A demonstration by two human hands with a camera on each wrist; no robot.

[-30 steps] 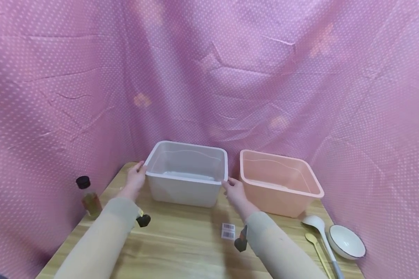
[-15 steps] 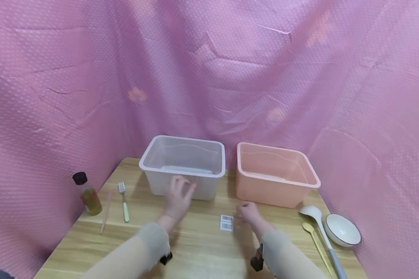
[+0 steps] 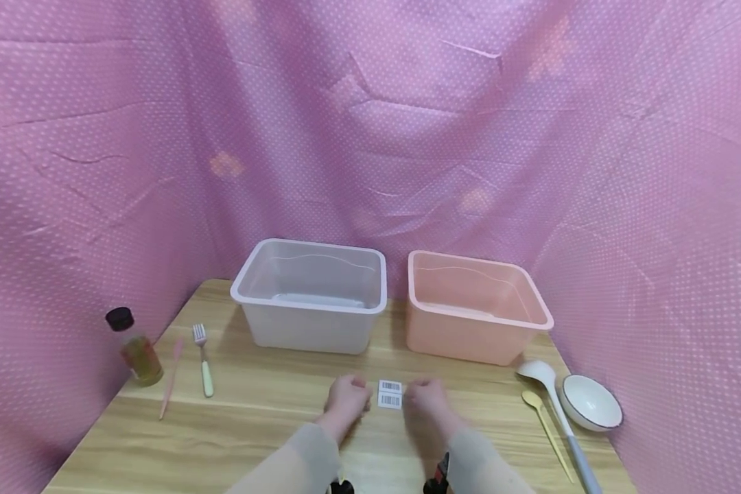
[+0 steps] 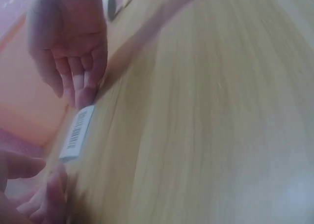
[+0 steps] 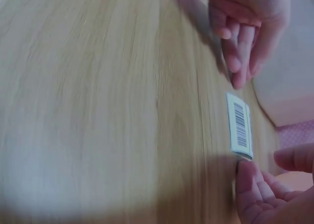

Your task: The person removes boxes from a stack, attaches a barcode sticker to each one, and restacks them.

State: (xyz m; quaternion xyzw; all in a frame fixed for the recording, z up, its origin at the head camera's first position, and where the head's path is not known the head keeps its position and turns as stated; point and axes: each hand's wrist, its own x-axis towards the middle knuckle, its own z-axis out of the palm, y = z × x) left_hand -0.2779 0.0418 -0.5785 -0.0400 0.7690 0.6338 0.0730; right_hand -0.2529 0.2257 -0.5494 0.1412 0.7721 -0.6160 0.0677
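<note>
A small white label with two barcodes (image 3: 390,394) lies on the wooden table (image 3: 284,439) between both hands. On its left side rests my left hand (image 3: 344,401), fingers loosely curled and holding nothing. My right hand (image 3: 429,398) is on the label's other side, also loosely curled and without anything in its grasp. Seen from the right wrist, the right hand (image 5: 270,197) has its fingertips right at the near end of the label (image 5: 239,125). The left wrist view shows the left hand (image 4: 34,189) with thumb and fingers apart, close to the label (image 4: 77,133).
Behind the hands stand a whitish bin (image 3: 311,329) and a pink bin (image 3: 463,336). A capped bottle (image 3: 138,353), a pink stick-like utensil (image 3: 171,377) and a fork (image 3: 204,363) are at left. At right lie a yellow spoon (image 3: 546,429), a ladle (image 3: 562,412) and a bowl (image 3: 591,403).
Both hands have let go of the whitish bin's rim and come back towards the person, down to either side of the label. The fork and pink utensil came into sight.
</note>
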